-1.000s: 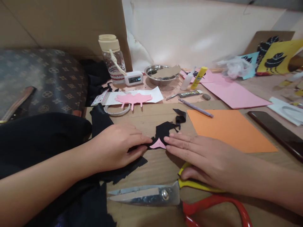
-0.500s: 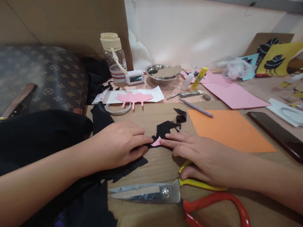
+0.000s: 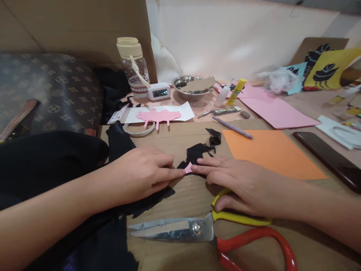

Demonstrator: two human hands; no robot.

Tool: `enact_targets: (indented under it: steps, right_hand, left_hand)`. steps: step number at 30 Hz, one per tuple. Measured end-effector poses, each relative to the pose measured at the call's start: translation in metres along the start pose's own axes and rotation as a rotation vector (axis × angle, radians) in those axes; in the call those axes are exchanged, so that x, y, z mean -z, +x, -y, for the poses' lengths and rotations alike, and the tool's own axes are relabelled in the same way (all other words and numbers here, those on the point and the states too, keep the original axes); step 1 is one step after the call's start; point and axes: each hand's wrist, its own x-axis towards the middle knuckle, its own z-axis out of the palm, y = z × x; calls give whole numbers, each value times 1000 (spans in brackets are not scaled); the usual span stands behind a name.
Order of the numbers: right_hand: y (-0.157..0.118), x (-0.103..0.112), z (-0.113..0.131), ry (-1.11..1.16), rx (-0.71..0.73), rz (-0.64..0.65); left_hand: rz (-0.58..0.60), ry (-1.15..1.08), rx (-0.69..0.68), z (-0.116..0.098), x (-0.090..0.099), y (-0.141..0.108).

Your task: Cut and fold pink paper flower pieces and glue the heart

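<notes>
A small pink paper piece (image 3: pixel 188 168) lies over a black fabric scrap (image 3: pixel 195 153) on the cardboard (image 3: pixel 166 145). The outstretched index finger of my left hand (image 3: pixel 143 173) touches the pink piece's left edge; its other fingers are curled. On the right side of the piece press the fingertips of my right hand (image 3: pixel 237 180), fingers spread. Its thumb rests at the yellow handle of the large scissors (image 3: pixel 180 229), which lie with blades pointing left and slightly apart. More black fabric (image 3: pixel 120 141) lies under and beside my left forearm.
Orange paper (image 3: pixel 270 154), a purple pen (image 3: pixel 232 128) and a dark phone (image 3: pixel 327 158) lie right. Behind are a pink cutout (image 3: pixel 159 115), a roll of tape (image 3: pixel 139 130), a metal bowl (image 3: pixel 191 94), a bottle (image 3: pixel 134 71), a clock (image 3: pixel 159 91) and a glue stick (image 3: pixel 236 92). A patterned bag (image 3: pixel 50 94) sits left.
My left index finger has straightened and moved slightly right, onto the edge of the pink piece. My right hand stays nearly still. The whole view has shifted slightly.
</notes>
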Motion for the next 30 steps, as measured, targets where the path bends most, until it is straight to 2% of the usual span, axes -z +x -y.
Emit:
enact_targets:
  steps: [10,14,18,22,27,30]
  right_hand:
    - [-2,-1,-4,-54,4,5]
    - [-1,0,-4,30,-13,-1]
    - [-2,2,-5,227,-127,-88]
    - [-1,1,-9,206,-205,-250]
    - [11,1,-13,54,-24,-354]
    - [21,5,-14,33,16,-278]
  left_hand:
    - [30,-40,15,0,-1,1]
    - [49,-54,37,0,-2,1]
    - [65,-70,56,-1,-1,2]
    - [56,-75,55,-1,-1,2]
    - [58,-63,50,0,-3,3]
    - [56,-64,48,0,-3,2]
